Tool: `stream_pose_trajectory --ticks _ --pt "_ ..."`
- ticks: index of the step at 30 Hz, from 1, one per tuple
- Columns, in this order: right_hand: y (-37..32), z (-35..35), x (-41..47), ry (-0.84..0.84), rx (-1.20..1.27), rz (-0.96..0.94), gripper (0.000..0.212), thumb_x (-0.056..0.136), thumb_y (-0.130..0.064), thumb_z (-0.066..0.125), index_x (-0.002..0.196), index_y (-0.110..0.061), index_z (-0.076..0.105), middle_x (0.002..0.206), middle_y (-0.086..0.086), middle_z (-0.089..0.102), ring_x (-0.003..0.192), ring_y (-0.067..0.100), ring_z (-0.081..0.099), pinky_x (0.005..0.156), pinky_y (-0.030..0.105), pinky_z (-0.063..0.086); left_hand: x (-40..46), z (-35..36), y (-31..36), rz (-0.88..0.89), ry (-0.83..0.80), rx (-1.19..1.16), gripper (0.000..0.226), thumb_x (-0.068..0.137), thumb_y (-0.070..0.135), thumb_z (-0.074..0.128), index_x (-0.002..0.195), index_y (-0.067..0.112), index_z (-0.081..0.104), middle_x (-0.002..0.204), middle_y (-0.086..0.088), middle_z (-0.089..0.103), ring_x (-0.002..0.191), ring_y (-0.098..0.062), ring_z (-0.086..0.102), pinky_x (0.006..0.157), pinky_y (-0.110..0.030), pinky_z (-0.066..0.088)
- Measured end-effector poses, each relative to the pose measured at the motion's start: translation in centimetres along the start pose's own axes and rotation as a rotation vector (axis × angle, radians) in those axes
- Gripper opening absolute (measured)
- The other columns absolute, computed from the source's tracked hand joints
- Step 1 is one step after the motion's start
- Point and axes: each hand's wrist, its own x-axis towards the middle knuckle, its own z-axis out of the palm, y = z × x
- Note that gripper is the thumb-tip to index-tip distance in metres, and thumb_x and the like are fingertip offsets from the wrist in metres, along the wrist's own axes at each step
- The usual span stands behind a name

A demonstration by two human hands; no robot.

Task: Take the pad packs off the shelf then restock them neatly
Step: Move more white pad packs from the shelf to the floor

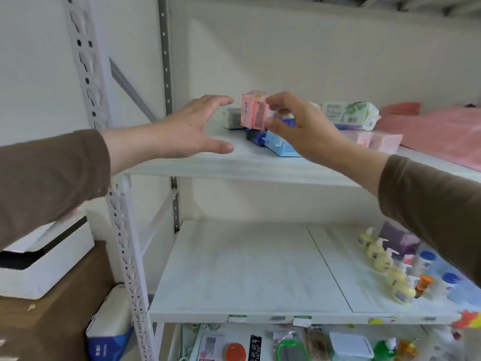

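Note:
On the upper shelf [255,162] lies a loose pile of pad packs. My right hand [296,123] pinches a pink pad pack [253,110] between thumb and fingers and holds it upright above the pile. My left hand [197,126] hovers open just left of that pack, fingers spread, touching nothing. Under the pink pack lie a dark blue pack [256,138] and a light blue pack [281,147]. A white-green pack [350,114] and two pale pink packs [374,140] lie to the right. A small grey pack [234,119] sits behind.
A pink cloth [442,131] covers the upper shelf's right end. The middle shelf [247,272] carries yellow pump bottles [390,269] and blue-capped jars at its right. The bottom shelf holds assorted goods. White perforated uprights [122,230] frame the left side, beside a white box on brown cartons.

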Motion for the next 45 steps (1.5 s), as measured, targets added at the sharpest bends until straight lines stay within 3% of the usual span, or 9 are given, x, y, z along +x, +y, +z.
stream_pose_trajectory --ticks 5,11,18,22,28,31,35,42,45 --pt "3.0 -1.8 4.6 -0.027 -0.057 0.007 0.039 0.1 -0.038 0.052 0.137 -0.025 0.049 0.125 -0.009 0.06 0.114 0.011 0.056 0.093 0.028 0.042 5.7 -0.1 -1.3 -0.002 -0.022 -0.003 0.095 0.082 0.052 0.071 0.157 0.028 0.016 0.162 0.009 0.018 0.148 -0.01 0.016 0.121 -0.033 0.018" --pt "7.6 -4.6 10.3 -0.071 -0.118 -0.015 0.039 0.103 -0.034 0.049 0.139 -0.018 0.048 0.126 -0.003 0.057 0.11 0.014 0.054 0.092 0.027 0.041 12.5 0.2 -2.3 -0.015 -0.009 0.066 0.092 0.084 0.051 0.069 0.157 0.025 0.018 0.162 0.004 0.019 0.148 -0.013 0.019 0.119 -0.028 0.018" --pt "14.3 -6.0 15.6 -0.079 -0.154 0.037 0.038 0.103 -0.034 0.048 0.138 -0.02 0.049 0.119 -0.005 0.057 0.103 0.014 0.053 0.079 0.027 0.04 19.2 1.7 -4.5 -0.075 -0.006 0.054 0.081 0.091 0.052 0.061 0.156 0.028 0.02 0.161 0.006 0.022 0.147 -0.013 0.023 0.118 -0.031 0.022" --pt "17.3 -6.3 17.6 -0.179 -0.19 0.114 0.044 0.102 -0.042 0.047 0.142 -0.023 0.045 0.121 -0.006 0.055 0.109 0.016 0.055 0.085 0.03 0.041 21.8 2.7 -6.5 -0.097 -0.026 0.036 0.073 0.095 0.057 0.047 0.156 0.026 0.02 0.161 0.004 0.024 0.146 -0.014 0.027 0.112 -0.025 0.022" --pt "20.0 -6.8 19.2 -0.278 -0.248 0.254 0.047 0.101 -0.051 0.044 0.139 -0.025 0.049 0.135 -0.005 0.054 0.122 0.019 0.051 0.102 0.036 0.04 26.0 3.6 -10.9 -0.113 0.005 -0.038 0.067 0.097 0.058 0.037 0.154 0.025 0.025 0.159 0.002 0.029 0.145 -0.015 0.029 0.115 -0.029 0.024" --pt "20.5 -6.3 19.8 -0.352 -0.311 0.315 0.057 0.099 -0.061 0.036 0.14 -0.024 0.048 0.145 -0.001 0.049 0.13 0.021 0.046 0.11 0.04 0.033 28.0 4.0 -12.7 -0.142 0.034 -0.129 0.059 0.102 0.052 0.034 0.154 0.024 0.028 0.158 0.003 0.032 0.143 -0.014 0.032 0.111 -0.028 0.028" --pt "20.6 -4.8 21.2 -0.463 -0.445 0.395 0.079 0.096 -0.07 0.017 0.153 -0.018 0.034 0.158 0.004 0.035 0.143 0.024 0.034 0.119 0.043 0.02 30.7 4.9 -15.4 -0.227 0.049 -0.105 0.055 0.105 0.042 0.034 0.153 0.016 0.029 0.158 -0.005 0.034 0.142 -0.021 0.035 0.109 -0.03 0.028" --pt "21.0 -3.0 23.4 -0.637 -0.474 0.618 0.095 0.086 -0.082 0.011 0.152 -0.018 0.035 0.16 0.007 0.031 0.147 0.029 0.029 0.121 0.048 0.015 33.9 7.6 -21.2 -0.427 -0.112 0.049 0.072 0.099 0.062 0.031 0.154 0.016 0.028 0.16 -0.005 0.03 0.144 -0.026 0.032 0.116 -0.039 0.026" --pt "21.3 -3.1 23.6 -0.683 -0.454 0.642 0.09 0.084 -0.086 0.018 0.144 -0.026 0.047 0.152 0.003 0.044 0.14 0.027 0.038 0.117 0.046 0.021 34.9 8.3 -22.4 -0.499 -0.192 0.074 0.093 0.085 0.081 0.03 0.156 0.021 0.024 0.162 -0.001 0.027 0.147 -0.024 0.028 0.12 -0.046 0.02"
